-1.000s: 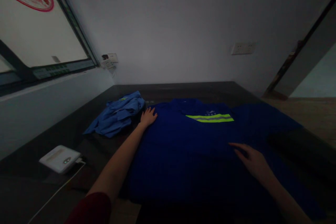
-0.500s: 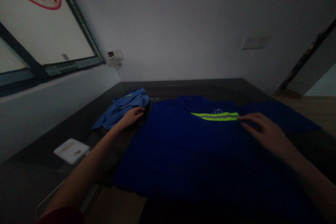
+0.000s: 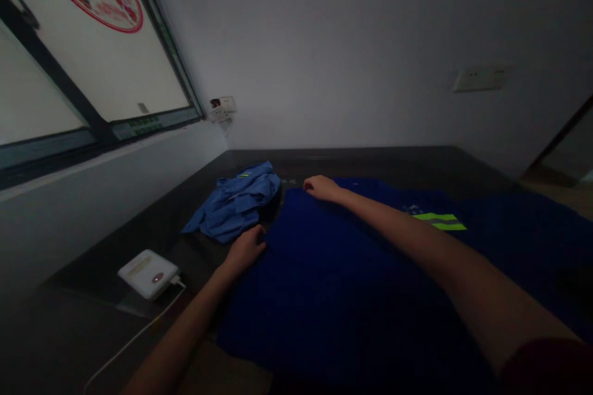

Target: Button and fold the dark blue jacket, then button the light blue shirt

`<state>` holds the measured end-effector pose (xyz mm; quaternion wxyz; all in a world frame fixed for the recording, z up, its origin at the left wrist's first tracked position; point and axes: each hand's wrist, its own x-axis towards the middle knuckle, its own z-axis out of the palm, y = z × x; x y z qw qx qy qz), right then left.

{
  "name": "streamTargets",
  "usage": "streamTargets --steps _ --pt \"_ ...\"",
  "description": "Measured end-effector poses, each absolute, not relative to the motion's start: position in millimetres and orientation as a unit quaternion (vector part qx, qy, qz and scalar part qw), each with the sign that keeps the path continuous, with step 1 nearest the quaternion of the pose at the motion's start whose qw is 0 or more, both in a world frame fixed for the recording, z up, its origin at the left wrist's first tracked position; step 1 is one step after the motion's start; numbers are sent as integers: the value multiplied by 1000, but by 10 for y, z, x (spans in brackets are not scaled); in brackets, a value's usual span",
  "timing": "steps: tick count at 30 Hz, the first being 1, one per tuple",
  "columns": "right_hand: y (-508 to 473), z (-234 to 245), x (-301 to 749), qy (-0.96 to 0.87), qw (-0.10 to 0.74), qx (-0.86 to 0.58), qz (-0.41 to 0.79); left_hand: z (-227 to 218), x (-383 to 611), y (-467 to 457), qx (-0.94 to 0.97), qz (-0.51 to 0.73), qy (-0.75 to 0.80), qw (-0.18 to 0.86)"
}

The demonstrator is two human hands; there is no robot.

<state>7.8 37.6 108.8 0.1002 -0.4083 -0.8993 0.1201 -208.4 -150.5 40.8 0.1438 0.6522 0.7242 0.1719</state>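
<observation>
A dark blue work shirt (image 3: 324,278) lies spread on the dark table, with a yellow-green and grey reflective stripe (image 3: 442,221) across its chest. At the shirt's left edge, my left hand (image 3: 247,247) is closed with curled fingers, pinching the cloth. My right hand (image 3: 323,187) reaches across the shirt and grips its upper edge near the left shoulder, fingers bent. My right forearm covers part of the collar area and stripe. Just beyond my left hand sits a crumpled lighter blue garment (image 3: 236,200).
A white box-shaped device (image 3: 149,273) with a white cable (image 3: 134,339) stands on the table (image 3: 365,163) at left. Behind are a wall with sockets (image 3: 479,79) and a window (image 3: 152,74) at the left. Dark blue cloth extends along the right side.
My right hand has moved left from the reflective stripe to the shirt's upper left shoulder. My left hand has come down from beside the lighter garment to the shirt's left edge. The view has shifted left.
</observation>
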Motion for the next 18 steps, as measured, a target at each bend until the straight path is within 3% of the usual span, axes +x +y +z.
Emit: streamTargets --steps 8,18 --pt "793 614 -912 -860 82 -484 141 380 -2075 -1525 665 150 726 90" --pt "1050 449 -1200 -836 68 -518 170 451 -2074 -1501 666 130 731 71"
